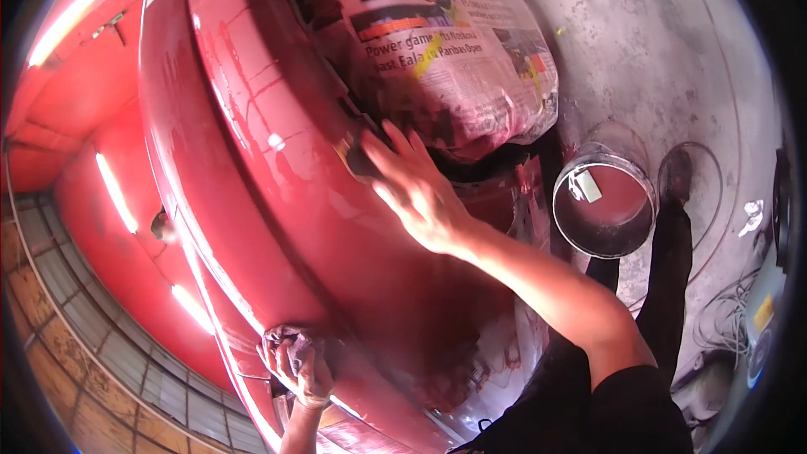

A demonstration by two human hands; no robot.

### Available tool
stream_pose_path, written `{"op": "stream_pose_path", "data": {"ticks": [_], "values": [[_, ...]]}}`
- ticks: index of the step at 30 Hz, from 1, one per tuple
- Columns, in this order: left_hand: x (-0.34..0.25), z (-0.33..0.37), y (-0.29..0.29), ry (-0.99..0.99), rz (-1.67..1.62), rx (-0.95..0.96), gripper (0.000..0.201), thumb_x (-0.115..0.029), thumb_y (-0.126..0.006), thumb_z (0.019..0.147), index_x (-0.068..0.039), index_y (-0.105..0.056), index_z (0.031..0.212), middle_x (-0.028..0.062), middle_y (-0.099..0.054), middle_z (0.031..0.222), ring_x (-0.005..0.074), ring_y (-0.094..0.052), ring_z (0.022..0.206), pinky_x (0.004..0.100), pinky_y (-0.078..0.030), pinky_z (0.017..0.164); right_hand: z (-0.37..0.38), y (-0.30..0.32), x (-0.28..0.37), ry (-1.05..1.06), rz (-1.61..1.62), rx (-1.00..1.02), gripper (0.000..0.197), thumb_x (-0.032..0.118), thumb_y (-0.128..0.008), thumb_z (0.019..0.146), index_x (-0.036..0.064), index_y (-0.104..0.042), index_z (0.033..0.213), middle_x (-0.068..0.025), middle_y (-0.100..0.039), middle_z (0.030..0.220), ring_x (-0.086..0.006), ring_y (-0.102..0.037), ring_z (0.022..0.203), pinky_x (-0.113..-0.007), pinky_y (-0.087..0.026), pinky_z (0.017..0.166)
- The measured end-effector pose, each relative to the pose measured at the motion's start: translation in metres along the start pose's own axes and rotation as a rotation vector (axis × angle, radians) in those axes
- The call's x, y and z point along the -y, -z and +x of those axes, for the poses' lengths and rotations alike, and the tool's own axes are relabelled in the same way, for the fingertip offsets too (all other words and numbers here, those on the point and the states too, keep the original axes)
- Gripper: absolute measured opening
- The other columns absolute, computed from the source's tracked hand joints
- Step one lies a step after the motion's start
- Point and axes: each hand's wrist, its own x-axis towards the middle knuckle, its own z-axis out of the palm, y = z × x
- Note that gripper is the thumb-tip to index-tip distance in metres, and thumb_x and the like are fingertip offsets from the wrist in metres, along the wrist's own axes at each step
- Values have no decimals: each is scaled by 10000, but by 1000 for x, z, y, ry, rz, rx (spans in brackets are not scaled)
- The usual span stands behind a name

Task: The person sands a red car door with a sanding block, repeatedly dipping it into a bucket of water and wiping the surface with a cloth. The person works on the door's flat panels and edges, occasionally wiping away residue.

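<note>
A wet, glossy red car body panel [286, 193] curves through the middle of the view. My right hand [420, 197] lies on it near the wheel arch, fingers closed over a small dark pad [360, 160] pressed to the paint. Lower left, my left hand [304, 378] grips a crumpled, damp-looking cloth [290, 346] against the panel's edge. Newspaper [445, 84], stained reddish and held with yellow tape, wraps the wheel beside the right hand. Part of the pad is hidden beneath my fingers.
To the right, a bucket [593, 240] of reddish water holds a pale block [587, 186]. My feet stand close by it on a stained concrete floor [639, 42]. A thin hose [714, 176] loops there, with coiled cable [725, 315] at lower right.
</note>
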Motion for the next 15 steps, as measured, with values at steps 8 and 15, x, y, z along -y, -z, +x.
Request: {"op": "stream_pose_path", "data": {"ticks": [8, 15], "values": [[4, -4, -3, -7, -70, 4, 520, 0, -666, 913, -160, -572, 1398, 218, -494, 1484, 527, -440, 1392, 746, -306, 1160, -14, 2, 22, -59, -227, 73, 867, 109, -784, 808, -54, -372, 1554, -232, -408, 1625, -413, -265, 1579, -605, -218, 1274], [4, -1, 4, 0, -37, 23, 439, -31, -613, 938, -139, -598, 1363, 228, -503, 1483, 513, -436, 1402, 731, -325, 1150, -2, -7, 9, 10, -161, -23, 840, 104, -781, 809, -55, -398, 1539, -231, -457, 1592, -412, -321, 1554, -625, -227, 1260]]}}
